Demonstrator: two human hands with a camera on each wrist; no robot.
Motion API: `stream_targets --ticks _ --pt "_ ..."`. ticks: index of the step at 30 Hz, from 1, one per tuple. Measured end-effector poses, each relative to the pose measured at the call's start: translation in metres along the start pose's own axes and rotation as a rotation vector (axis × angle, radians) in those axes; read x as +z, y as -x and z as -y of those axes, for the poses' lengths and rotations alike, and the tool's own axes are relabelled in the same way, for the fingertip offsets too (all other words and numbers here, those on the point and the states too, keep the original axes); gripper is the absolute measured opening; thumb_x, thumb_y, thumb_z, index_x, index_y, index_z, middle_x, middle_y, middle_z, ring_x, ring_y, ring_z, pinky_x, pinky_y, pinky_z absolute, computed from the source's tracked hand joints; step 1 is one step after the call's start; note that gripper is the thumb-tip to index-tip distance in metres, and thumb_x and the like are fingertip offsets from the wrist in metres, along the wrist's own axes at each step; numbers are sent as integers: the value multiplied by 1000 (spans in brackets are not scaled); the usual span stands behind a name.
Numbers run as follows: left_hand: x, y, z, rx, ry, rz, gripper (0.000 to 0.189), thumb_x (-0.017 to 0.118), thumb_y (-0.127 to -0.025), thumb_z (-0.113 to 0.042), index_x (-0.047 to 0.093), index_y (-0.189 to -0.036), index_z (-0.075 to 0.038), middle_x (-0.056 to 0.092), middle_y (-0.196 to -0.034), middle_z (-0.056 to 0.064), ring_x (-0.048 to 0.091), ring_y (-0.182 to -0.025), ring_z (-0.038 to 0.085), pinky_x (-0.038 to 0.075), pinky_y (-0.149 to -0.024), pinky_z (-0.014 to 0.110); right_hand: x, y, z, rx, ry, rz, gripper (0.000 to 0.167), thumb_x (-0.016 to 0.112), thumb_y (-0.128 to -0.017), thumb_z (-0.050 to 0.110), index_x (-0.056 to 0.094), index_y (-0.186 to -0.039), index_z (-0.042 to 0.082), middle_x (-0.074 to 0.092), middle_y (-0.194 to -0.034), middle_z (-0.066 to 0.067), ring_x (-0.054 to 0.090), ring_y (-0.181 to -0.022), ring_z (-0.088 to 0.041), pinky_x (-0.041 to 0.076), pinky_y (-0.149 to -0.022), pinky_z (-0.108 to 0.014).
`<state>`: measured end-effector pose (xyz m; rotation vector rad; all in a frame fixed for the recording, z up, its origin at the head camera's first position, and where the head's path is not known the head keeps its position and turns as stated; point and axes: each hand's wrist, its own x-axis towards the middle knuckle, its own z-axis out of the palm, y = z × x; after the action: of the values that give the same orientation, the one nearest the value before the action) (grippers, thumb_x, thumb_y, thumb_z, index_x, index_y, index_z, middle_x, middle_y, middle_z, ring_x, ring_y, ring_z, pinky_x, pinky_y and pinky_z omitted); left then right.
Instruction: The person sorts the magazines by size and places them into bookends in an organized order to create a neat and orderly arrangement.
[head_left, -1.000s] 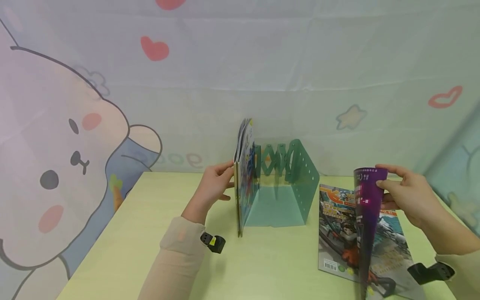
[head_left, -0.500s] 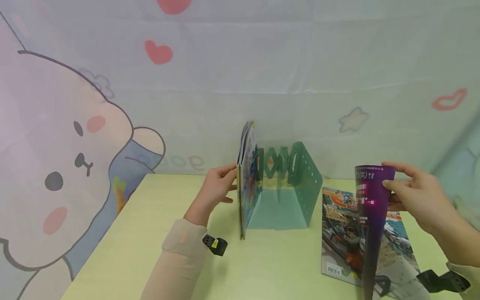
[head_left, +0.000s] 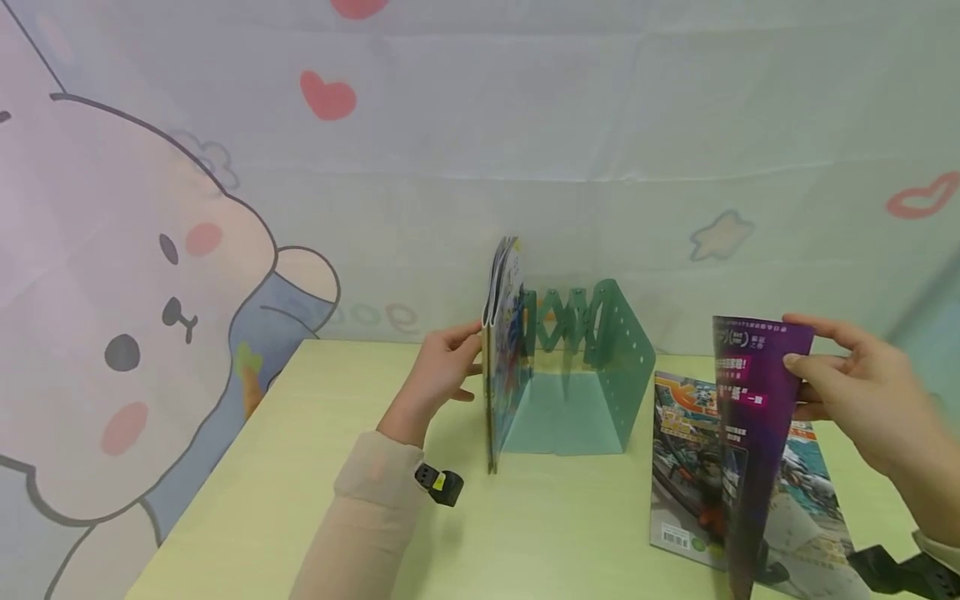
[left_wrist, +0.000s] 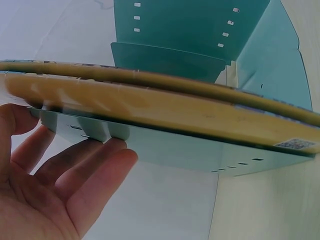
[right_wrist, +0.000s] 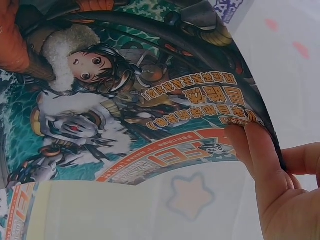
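My right hand (head_left: 862, 383) pinches a magazine (head_left: 757, 400) by its edge, thumb on one side and fingers on the other. Its purple back faces the head camera, curving and narrowing downward. The right wrist view shows its illustrated front cover (right_wrist: 150, 80). Beneath it, another magazine (head_left: 682, 442) lies flat on the table. A green expandable bookend (head_left: 626, 367) stands at centre, and a few magazines (head_left: 506, 333) are upright against its left side. Extended fingers of my left hand (head_left: 442, 367) touch the outer face of the bookend's left plate (left_wrist: 170, 150).
The pale yellow table (head_left: 285, 500) reaches back to a cloth backdrop (head_left: 570, 108) printed with a cartoon animal and hearts. Between the bookend's plates runs its bare green base (head_left: 562, 417).
My right hand has moved right and slightly up with the magazine, whose purple back has turned more toward the head camera. The left hand keeps its place at the bookend.
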<state>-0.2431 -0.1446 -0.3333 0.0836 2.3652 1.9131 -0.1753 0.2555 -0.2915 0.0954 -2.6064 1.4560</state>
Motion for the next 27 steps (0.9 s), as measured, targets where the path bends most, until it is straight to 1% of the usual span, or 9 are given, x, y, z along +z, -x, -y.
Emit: stream_targets --ticks 5,8,13,17,21,27 --pt "0 2 -1 -5 -9 3 42 47 -97 -35 50 -138 -26 50 -141 6 61 -114 31 54 -78 55 -1 5 4 -13 0 -9 55 45 -99 19 26 -151 18 65 -77 20 68 -60 -19 56 -55 -29" --pt "0 4 -1 -7 -11 -4 42 47 -97 -37 50 -138 -26 48 -143 4 60 -115 31 53 -78 55 -2 6 6 -32 -17 -12 54 46 -99 17 28 -150 18 66 -78 20 68 -60 -18 56 -55 -28" --pt "0 5 -1 -14 -5 2 44 47 -97 -36 49 -139 -24 47 -143 6 59 -116 32 53 -80 55 -4 11 11 -69 -26 -42 52 47 -99 14 32 -148 19 66 -79 21 68 -59 -16 55 -53 -28" --pt "0 5 -1 -20 -7 4 45 45 -98 -36 46 -141 -24 45 -145 6 59 -117 32 53 -80 54 -4 14 17 -89 -20 -59 51 47 -99 15 33 -148 19 65 -81 22 68 -60 -15 55 -53 -27" --pt "-1 4 -1 -20 -6 4 46 44 -98 -36 45 -142 -23 44 -146 6 59 -117 31 53 -81 55 -2 17 22 -91 -6 -75 51 47 -99 16 34 -147 19 64 -81 24 68 -60 -14 55 -53 -26" --pt "-1 2 0 -14 -5 17 47 45 -98 -35 43 -143 -22 47 -144 8 59 -117 31 52 -82 56 0 21 27 -110 30 -97 50 46 -99 16 33 -147 18 62 -82 28 68 -62 -9 55 -54 -23"
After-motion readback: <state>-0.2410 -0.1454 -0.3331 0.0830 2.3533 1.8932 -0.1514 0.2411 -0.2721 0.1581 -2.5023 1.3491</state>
